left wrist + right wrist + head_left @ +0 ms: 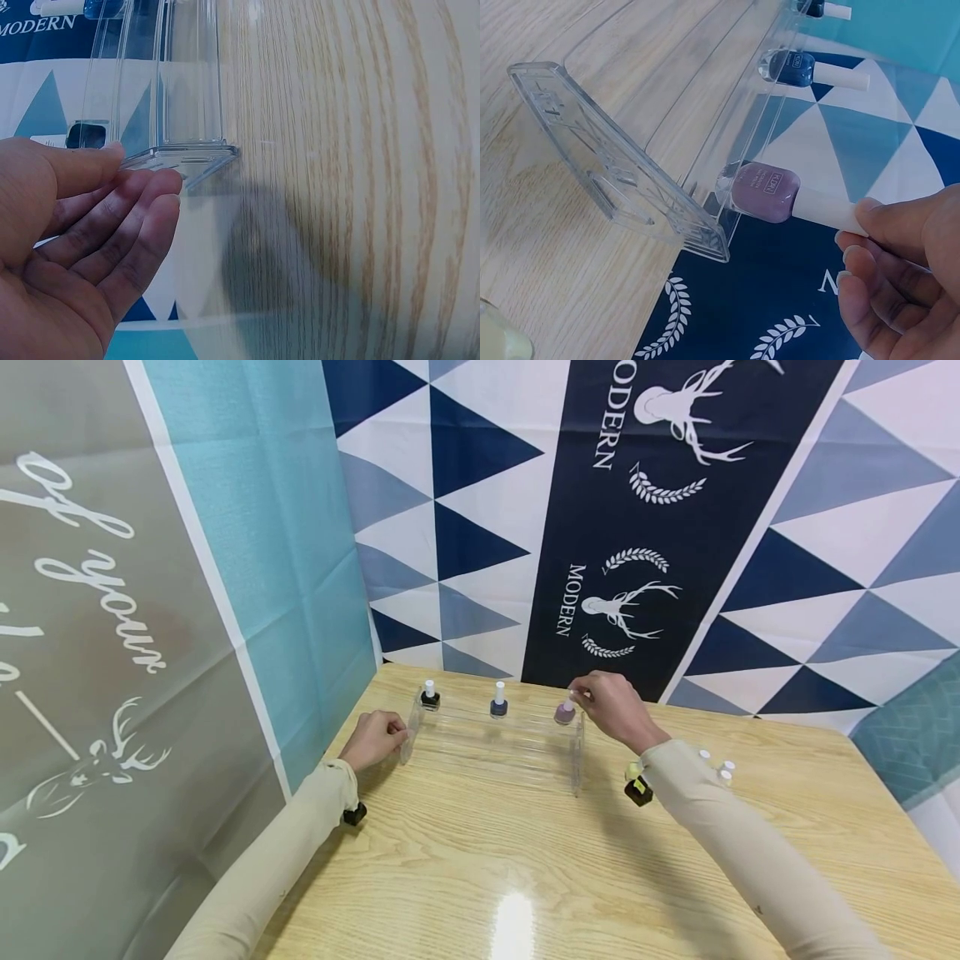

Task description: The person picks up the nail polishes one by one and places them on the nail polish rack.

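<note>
A clear acrylic tiered rack [487, 745] stands on the wooden table. My left hand [375, 739] is at its left end panel [187, 155], with the thumb and curled fingers pinching the panel's edge. At the rack's right end, my right hand [617, 706] pinches the white cap of a mauve nail polish bottle [765, 192]. That bottle's base is on the top tier, its cap leaning toward the hand. Along the same tier are a dark blue nail polish bottle [498, 706] in the middle and a black one [430, 697] at the left.
A dark bottle [355, 814] is by my left wrist. To the right, a dark bottle [638, 791] and a pale yellow one [633, 771] are near my right forearm. Several white caps [726, 768] show beyond that sleeve. Patterned cloth [480, 527] hangs behind the table [450, 877].
</note>
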`<state>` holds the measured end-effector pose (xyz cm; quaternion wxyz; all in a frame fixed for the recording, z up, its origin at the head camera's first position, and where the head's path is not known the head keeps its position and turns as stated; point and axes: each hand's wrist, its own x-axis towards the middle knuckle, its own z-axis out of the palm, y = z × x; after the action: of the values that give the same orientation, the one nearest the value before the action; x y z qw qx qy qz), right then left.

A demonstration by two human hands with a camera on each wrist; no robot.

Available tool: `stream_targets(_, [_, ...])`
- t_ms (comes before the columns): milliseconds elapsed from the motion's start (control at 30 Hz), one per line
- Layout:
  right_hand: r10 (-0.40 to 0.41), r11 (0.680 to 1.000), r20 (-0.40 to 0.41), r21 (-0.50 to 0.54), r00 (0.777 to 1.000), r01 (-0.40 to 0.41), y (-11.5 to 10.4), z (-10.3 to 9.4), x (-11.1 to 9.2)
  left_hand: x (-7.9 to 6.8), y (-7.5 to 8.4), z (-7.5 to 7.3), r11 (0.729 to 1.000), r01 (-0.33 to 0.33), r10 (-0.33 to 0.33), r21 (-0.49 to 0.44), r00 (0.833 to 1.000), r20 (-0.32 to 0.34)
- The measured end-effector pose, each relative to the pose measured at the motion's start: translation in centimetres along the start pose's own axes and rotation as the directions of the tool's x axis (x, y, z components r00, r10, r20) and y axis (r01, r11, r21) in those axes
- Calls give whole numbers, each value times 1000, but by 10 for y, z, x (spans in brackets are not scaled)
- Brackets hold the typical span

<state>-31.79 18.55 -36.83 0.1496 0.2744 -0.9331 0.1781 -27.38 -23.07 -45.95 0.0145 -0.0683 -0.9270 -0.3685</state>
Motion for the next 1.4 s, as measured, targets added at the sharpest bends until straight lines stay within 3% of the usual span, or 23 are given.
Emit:
stream_targets(933, [12,1000,29,-8,1000,-11,-8,9,1,0,2,1,1000,-1,1,-15,1000,-8])
stream_targets(1400, [-2,1000,4,15,1000,2,-7,7,3,-1,1,1,1000,6,-6,-15,1000,-12])
